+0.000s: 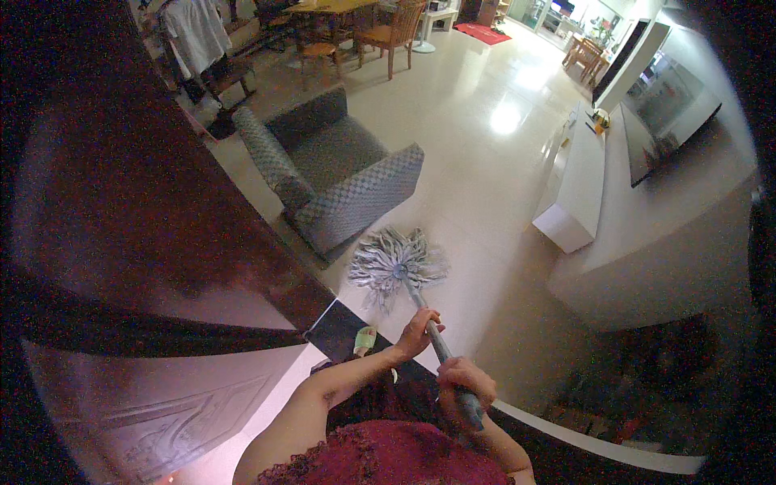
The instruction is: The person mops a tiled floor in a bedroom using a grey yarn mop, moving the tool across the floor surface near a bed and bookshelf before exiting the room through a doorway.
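Observation:
A string mop spreads its grey and white strands [394,260] on the pale floor tiles, close to the front corner of an armchair [345,157]. From the mop head a grey handle [441,347] slants up towards my body. My left hand [418,332] grips that handle at its lower part. Higher up, near the handle's top end, my right hand [467,382] is wrapped around it. Some strands on the right side of the mop head look blurred. A green slipper [365,339] on my foot shows just below the mop, on a dark threshold strip [345,324].
A dark wooden door or panel [151,212] rises at my left. On the right are a low white TV cabinet [570,200] and a wall-mounted television [667,109]. Wooden chairs [394,33], a table [330,7] and a red mat [484,33] stand or lie farther back.

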Motion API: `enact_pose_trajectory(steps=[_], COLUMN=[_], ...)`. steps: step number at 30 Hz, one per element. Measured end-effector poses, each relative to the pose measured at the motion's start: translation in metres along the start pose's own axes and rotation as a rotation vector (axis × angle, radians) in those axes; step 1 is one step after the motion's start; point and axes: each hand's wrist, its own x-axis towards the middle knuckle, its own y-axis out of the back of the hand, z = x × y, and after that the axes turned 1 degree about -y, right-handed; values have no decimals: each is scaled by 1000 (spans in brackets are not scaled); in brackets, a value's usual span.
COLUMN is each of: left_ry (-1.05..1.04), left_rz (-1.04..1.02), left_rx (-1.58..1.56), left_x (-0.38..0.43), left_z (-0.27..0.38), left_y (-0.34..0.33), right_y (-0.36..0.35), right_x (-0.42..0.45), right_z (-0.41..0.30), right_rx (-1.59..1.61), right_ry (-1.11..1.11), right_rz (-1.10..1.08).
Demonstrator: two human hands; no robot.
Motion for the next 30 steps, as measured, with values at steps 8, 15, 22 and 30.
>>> enact_pose_trajectory(steps=[8,15,22,30], left_ry=[324,110,-28,-77], left_rz=[78,167,120,200], left_rx=[-569,-330,-196,-16], left_x=[9,23,-9,-19], left_z=[-68,-117,-163,-205], left_y=[-9,-23,-15,-22], right_y=[-18,-40,-76,-80], right_x=[30,11,-40,-31], right_z=[21,81,128,179], right_rx=[-91,4,-4,111], right_ry=[49,154,100,260], right_rz=[51,-86,-308,-495])
